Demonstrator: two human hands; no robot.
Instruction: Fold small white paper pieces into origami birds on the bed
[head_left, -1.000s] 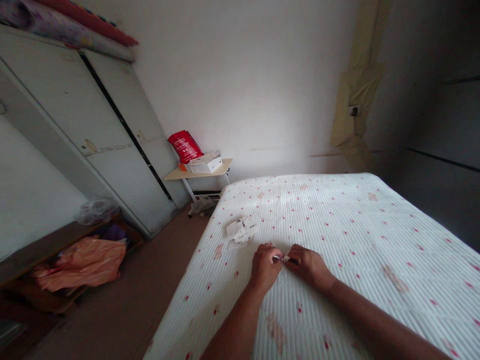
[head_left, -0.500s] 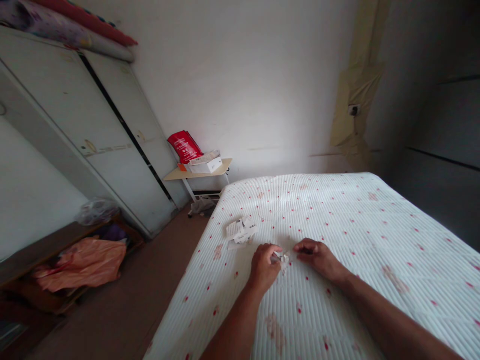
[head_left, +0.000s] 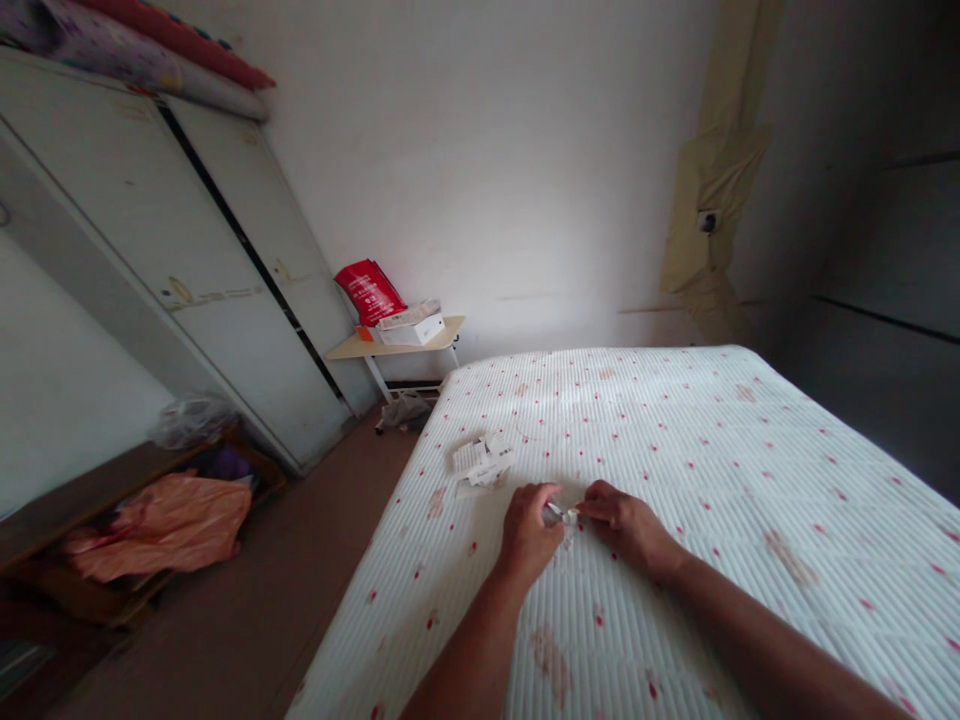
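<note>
Above the patterned white bedspread (head_left: 645, 630), my left hand (head_left: 529, 530) is closed around a small whitish, partly shiny object (head_left: 556, 512). Its kind is too small to make out. From the other side my right hand (head_left: 630, 525) reaches in, thumb and fingertips pinched together at the object's right end. Whatever those fingertips grip is too small to name. Beyond my left hand, a loose pile of white printed papers (head_left: 484, 462) lies on the bed.
A small table (head_left: 352, 348) by the wall bears a red bag (head_left: 370, 292) and a white box (head_left: 420, 330). To the left stand a pale cabinet (head_left: 225, 290) and a low wooden shelf with an orange plastic bag (head_left: 161, 525). A socket (head_left: 708, 220) is on the wall.
My right hand has moved left, closing the gap to the small whitish object, and its fingers have come together. My left hand has stayed nearly in place.
</note>
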